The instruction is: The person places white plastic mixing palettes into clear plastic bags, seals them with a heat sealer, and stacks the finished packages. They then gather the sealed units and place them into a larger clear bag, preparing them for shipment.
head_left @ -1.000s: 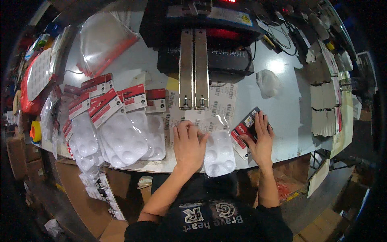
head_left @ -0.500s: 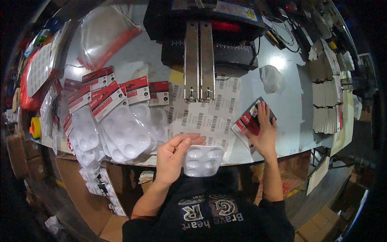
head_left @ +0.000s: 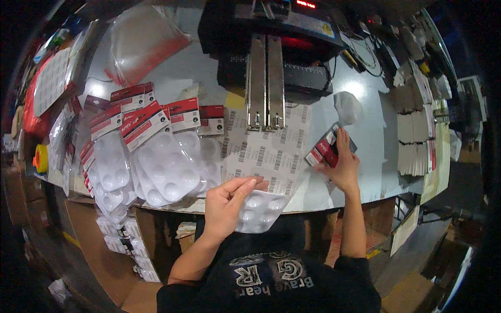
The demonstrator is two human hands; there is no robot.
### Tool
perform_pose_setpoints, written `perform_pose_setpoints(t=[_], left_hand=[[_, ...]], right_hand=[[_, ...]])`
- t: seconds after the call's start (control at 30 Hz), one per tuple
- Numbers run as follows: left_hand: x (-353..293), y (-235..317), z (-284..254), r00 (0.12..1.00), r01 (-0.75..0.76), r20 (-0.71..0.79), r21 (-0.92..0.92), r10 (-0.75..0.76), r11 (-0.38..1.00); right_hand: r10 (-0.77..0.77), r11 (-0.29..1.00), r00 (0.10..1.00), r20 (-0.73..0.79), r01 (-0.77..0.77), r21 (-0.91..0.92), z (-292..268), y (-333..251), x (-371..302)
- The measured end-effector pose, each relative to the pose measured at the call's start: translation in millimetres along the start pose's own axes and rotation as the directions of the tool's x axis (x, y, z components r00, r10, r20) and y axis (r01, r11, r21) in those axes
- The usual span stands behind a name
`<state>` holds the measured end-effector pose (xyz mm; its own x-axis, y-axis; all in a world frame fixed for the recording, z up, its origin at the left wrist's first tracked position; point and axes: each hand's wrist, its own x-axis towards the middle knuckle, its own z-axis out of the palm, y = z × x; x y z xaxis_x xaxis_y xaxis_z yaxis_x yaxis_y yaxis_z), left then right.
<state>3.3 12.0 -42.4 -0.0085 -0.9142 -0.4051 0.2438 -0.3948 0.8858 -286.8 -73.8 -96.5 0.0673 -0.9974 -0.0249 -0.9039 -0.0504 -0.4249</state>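
Note:
A white plastic paint palette (head_left: 259, 213) with round wells hangs over the table's near edge. My left hand (head_left: 224, 206) pinches its upper left edge between thumb and fingers. To the right, my right hand (head_left: 343, 166) lies on a clear bag with a red and black header card (head_left: 326, 153), fingers stretched out and thumb apart. The fingers cover part of the card. Under and beyond the palette lies a sheet of printed barcode labels (head_left: 261, 151).
Bagged white palettes (head_left: 164, 169) with red header cards pile up at left. A black machine (head_left: 297, 73) with two metal bars (head_left: 266, 83) stands at the back. Clear bags (head_left: 141, 44) lie back left, a crumpled clear bag (head_left: 348, 107) right, stacked cards (head_left: 415, 135) far right.
The view has shifted slightly. The palette has tilted in my left hand, its lower end swinging a little leftward. My right hand stays on the carded bag, its fingers slightly closer together.

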Motion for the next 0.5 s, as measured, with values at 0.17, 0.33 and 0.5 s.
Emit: perform_pose_setpoints(t=[0.17,0.33,0.5], left_hand=[[1,0,0,0.999,0.051,0.007,-0.023,-0.051,0.998],[3,-4,6,1.000,0.020,0.016,-0.048,-0.019,0.999],[3,-4,7,1.000,0.019,0.017,-0.095,-0.018,0.995]], right_hand=[[0.017,0.998,1.000,-0.022,-0.018,-0.058,-5,-11,-5],[-0.028,1.000,0.999,-0.028,0.028,0.004,-8,16,3],[-0.106,0.994,0.983,-0.148,0.109,0.007,-17,3,14]])
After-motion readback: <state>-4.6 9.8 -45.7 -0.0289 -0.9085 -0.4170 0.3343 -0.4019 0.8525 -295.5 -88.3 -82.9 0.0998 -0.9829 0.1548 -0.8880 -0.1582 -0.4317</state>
